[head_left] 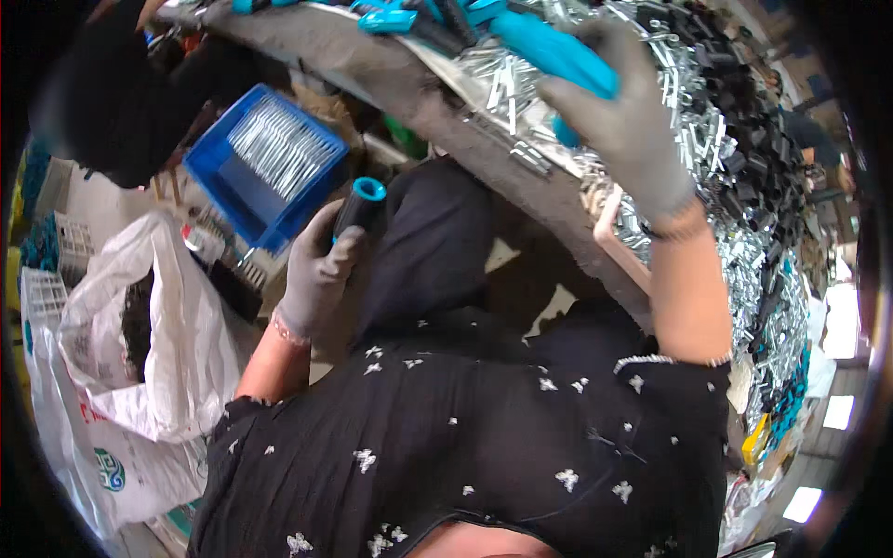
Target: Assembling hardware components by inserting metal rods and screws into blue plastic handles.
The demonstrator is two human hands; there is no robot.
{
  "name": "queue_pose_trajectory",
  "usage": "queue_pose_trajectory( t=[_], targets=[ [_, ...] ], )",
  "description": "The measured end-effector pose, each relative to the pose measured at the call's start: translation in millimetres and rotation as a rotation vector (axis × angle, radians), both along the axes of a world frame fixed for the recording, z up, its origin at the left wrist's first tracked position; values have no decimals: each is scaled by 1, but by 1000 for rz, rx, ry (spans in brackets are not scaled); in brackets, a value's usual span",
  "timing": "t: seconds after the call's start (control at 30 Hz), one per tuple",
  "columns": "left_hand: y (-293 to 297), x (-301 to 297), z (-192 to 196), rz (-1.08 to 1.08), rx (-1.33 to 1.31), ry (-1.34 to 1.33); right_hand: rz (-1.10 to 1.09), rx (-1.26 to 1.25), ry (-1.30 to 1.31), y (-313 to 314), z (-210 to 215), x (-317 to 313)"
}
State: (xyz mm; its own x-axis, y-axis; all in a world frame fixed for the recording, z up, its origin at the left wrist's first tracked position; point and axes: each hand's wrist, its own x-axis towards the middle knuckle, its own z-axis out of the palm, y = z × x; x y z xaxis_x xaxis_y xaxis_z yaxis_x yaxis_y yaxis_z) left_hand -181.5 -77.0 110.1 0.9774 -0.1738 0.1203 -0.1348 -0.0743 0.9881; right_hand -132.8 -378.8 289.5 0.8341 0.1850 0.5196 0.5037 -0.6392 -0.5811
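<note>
the left hand in a grey glove (316, 272) was wrapped around a short black cylinder with a teal ring at its end (361, 210), beside the dark-trousered leg (430, 232); the ringed end pointed up and slightly right. the right hand in a matching grey glove (625, 121), blurred, was grasping the near end of a long teal piece (556, 51) over the dusty grey bench (400, 79). that piece lay up and right of the left hand, its long axis slanting from upper left to lower right, across the cylinder's line; the right hand was nearer it. i could not tell whether a smaller teal part (566, 132) below the right palm was held too. the blue plastic tray (244, 191) with silver metal rods (286, 149) sat near the left hand, up and left.
</note>
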Motion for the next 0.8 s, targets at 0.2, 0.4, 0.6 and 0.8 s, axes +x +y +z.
queue_pose_trajectory(
  t=[0.2,0.4,0.6,0.8],
  targets=[
    [14,-8,-6,5,-36,23,-284,223,330,-27,2,-75],
    [33,-11,2,-15,-32,85,-381,465,576,-133,-15,-140],
    [52,-11,-40,62,-64,121,-563,-780,151,-178,-69,-136],
    [88,-41,-261,120,-273,531,-529,-425,34,-166,-58,-137]
  ],
)
